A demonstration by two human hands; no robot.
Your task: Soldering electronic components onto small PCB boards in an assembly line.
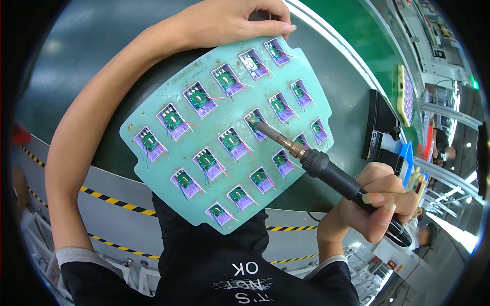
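From my remote place, I see the right hand point(380, 204) closed around the handle of a soldering iron point(332, 176), whose long axis runs from lower right to upper left. Its tip ends at one purple housing point(259, 135) near the middle of the pale green tray point(214, 127); whether it touches the circuit board inside, I cannot tell. This housing lies forward and left of the right hand. The left hand point(240, 20), fingers curled, is at the tray's far edge; what it holds, I cannot tell.
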